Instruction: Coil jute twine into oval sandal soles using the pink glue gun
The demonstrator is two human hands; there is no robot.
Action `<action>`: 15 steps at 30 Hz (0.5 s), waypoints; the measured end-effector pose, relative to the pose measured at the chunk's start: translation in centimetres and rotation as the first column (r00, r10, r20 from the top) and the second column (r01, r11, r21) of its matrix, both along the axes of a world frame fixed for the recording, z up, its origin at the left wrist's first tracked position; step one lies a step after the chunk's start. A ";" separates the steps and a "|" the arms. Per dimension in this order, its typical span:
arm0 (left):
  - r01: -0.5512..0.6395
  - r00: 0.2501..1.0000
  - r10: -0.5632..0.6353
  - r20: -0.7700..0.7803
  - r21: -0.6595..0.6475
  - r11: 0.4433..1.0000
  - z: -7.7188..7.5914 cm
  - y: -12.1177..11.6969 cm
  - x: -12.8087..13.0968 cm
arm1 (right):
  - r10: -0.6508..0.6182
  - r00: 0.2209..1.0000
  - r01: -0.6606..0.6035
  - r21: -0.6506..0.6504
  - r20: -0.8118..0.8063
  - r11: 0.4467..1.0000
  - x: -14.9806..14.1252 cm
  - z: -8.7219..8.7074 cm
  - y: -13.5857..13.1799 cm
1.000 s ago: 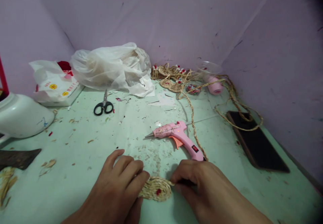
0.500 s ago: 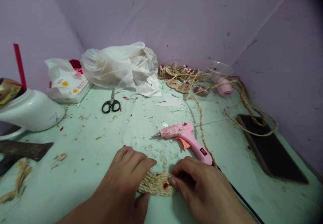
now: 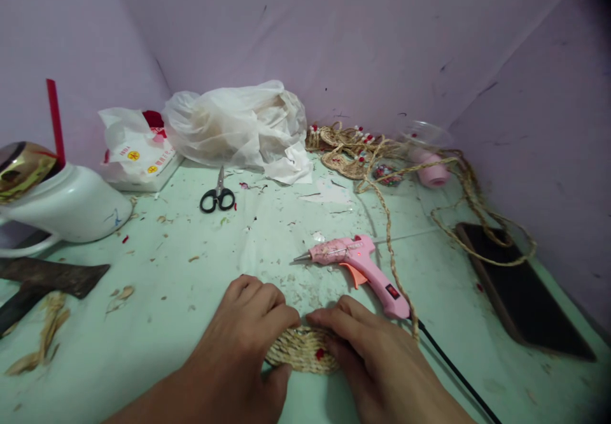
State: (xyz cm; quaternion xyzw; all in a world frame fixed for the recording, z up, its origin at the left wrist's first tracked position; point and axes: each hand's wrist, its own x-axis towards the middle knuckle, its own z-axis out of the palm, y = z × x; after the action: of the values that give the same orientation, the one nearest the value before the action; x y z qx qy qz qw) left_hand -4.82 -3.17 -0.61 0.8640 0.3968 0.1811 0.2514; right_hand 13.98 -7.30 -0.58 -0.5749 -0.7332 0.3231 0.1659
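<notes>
A small flat piece of braided straw cord [image 3: 300, 349], sewn or glued in rows, lies near the table's front edge with a red spot on its right part. My left hand [image 3: 248, 335] closes over its left end, thumb at the lower edge and fingers along the upper edge. The right end is gripped by my right hand [image 3: 370, 354], its fingertips on the upper edge and thumb near the red spot. Both ends of the piece are hidden by my hands. Just beyond them lies a pink hot glue gun [image 3: 358, 261], nozzle pointing left.
Black-handled scissors [image 3: 218, 198], a white plastic bag [image 3: 233, 125] and a tissue pack [image 3: 140, 156] lie farther back. Left are a white mug [image 3: 86, 204] and a hammer-like tool [image 3: 57, 277]. Finished braided pieces [image 3: 344, 156], loose straw cord [image 3: 389, 220] and a phone [image 3: 525, 296] occupy the right.
My right hand's fingers have slid left along the upper edge of the braided piece. My left hand stays on its left end. The whole view has shifted slightly.
</notes>
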 end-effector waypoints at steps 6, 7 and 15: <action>0.023 0.999 -0.023 -0.035 -0.016 1.000 0.1 0.0 0.0 | 0.005 1.000 -0.005 -0.069 -0.001 0.998 -0.4 0.6 0.6; 0.025 0.999 -0.026 -0.034 -0.019 1.000 0.1 0.0 0.0 | 0.002 1.000 -0.002 -0.073 0.001 0.997 -0.4 0.6 0.6; 0.017 0.999 -0.014 0.040 -0.055 0.998 0.0 -0.2 0.1 | -0.031 0.999 0.030 -0.062 -0.020 0.998 -0.5 0.6 0.4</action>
State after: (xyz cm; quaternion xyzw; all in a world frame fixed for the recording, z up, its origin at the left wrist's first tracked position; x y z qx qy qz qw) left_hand -4.70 -3.40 -0.66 0.8561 0.3898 0.1855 0.2842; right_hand 13.47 -6.93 -0.01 -0.5875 -0.7123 0.3488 0.1606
